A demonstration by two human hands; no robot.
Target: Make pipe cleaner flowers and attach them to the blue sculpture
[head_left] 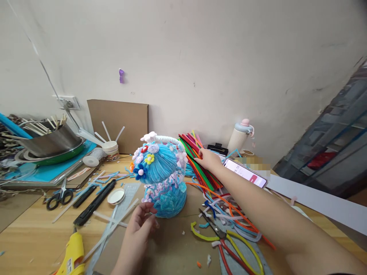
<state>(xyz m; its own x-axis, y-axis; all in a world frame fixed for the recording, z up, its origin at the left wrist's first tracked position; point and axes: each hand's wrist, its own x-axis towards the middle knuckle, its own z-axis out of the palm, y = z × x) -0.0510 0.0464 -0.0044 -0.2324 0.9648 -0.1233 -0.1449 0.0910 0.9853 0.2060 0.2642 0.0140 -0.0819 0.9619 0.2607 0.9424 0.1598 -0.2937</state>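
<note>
Reaching across the tabletop [37,236] in the head view, the right hand [210,160] lies over the bundle of fuzzy stems [202,173], which rests against no hand but this one. The bundle sits toward the wall, just behind and to the right of the blue mushroom-shaped model [160,164]. Its long axis slants from the far left, beside the model's cap, to the near right, while the right forearm comes in from the near right corner; the fingers point left and away, so they bend over the stems from the right-hand side, around the middle of their length. The right grip is curled, with the fingertips turned down among the colours; whether it is closed on any stem I cannot tell, as the back of the hand hides the tips. The left hand [143,225] is well apart from the bundle, with the model standing between them. Its grip is half open, fingers loosely bent and thumb parted from them, with nothing visible in it; the fingertips are at the near left edge of the model's base, and contact there is unclear. The right hand is plainly the nearer to the stems, the left to the upright model.
</note>
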